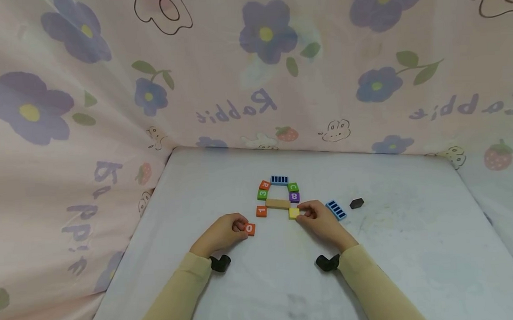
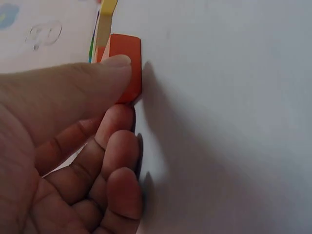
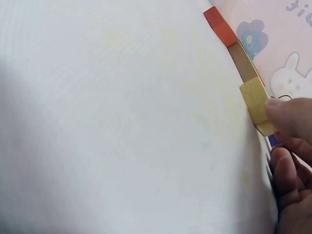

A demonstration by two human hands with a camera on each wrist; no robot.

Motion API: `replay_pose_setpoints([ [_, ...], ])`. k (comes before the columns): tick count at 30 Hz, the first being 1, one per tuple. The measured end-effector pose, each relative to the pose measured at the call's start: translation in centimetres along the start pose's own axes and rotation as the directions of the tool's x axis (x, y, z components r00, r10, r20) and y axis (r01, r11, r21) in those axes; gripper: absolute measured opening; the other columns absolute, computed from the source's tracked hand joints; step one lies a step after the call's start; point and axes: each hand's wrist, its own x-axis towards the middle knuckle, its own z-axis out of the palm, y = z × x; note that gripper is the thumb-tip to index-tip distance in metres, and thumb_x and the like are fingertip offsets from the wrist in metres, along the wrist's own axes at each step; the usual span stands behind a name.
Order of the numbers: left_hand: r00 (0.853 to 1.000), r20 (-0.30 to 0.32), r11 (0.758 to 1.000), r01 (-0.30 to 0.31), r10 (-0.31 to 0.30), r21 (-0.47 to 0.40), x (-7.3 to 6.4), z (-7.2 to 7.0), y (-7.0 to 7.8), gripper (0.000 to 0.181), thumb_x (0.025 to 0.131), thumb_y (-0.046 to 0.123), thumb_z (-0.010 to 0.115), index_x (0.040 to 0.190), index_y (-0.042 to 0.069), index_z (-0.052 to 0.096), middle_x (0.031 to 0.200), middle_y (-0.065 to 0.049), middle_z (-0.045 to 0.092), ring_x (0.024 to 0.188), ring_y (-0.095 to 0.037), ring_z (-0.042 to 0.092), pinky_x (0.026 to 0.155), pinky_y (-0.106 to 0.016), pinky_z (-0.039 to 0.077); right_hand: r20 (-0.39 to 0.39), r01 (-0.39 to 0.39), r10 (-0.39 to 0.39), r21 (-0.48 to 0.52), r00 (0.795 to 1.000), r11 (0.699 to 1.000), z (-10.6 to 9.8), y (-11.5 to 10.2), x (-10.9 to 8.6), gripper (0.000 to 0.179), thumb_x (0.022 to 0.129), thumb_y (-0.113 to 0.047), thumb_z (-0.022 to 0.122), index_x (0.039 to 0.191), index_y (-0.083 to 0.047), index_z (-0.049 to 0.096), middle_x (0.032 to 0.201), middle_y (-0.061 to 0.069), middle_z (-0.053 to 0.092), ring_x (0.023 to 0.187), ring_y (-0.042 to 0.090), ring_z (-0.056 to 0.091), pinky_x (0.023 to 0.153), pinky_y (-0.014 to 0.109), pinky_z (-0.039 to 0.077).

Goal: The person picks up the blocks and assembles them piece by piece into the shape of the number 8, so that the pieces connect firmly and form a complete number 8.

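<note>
My left hand [image 1: 224, 231] pinches an orange block marked 0 [image 1: 250, 229] between thumb and fingers; in the left wrist view the thumb lies across the orange block's side [image 2: 127, 46]. With thumb and fingertips, my right hand [image 1: 320, 220] holds a yellow block [image 1: 293, 213] at the lower right end of a ring of blocks. Next to the yellow block lies a plain wooden bar [image 1: 278, 204], with an orange block marked 1 [image 1: 261, 211] at its other end. Above the bar, a green block [image 1: 262, 194] and a purple block [image 1: 294, 197] form parts of the sides.
A blue striped block [image 1: 279, 180] tops the ring, between an orange block [image 1: 264, 184] and a green one [image 1: 293, 187]. Right of my right hand lie another blue striped block [image 1: 336, 210] and a dark block [image 1: 356, 203]. Flowered cloth [image 1: 314, 94] hangs around the white table [image 1: 280, 284].
</note>
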Motion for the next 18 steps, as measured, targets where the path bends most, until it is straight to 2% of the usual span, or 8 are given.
replay_pose_setpoints([
  [6,1.0,0.017,0.999,0.006,-0.006,-0.035,0.8,1.1,1.0,0.022,0.086,0.017,0.074,0.106,0.012,0.065,0.088,0.003,0.06,0.081,-0.014,0.055,0.074,-0.031,0.046,0.011,-0.02,0.02,0.009,1.0,1.0,0.0,-0.1,0.0,0.036,0.09,-0.035,0.069,0.122,-0.02,0.061,0.102,0.004,0.055,0.09,0.021,0.05,0.076,0.035,0.042],
  [18,0.993,-0.076,0.991,0.086,-0.094,-0.099,1.9,2.6,1.2,0.026,0.081,0.029,0.08,0.097,0.015,0.065,0.079,0.001,0.058,0.072,-0.016,0.051,0.064,-0.032,0.042,-0.004,0.014,-0.014,0.008,1.0,1.0,0.0,0.0,0.2,0.035,0.09,-0.033,0.07,0.121,-0.02,0.061,0.099,0.003,0.055,0.087,0.02,0.05,0.075,0.035,0.042],
])
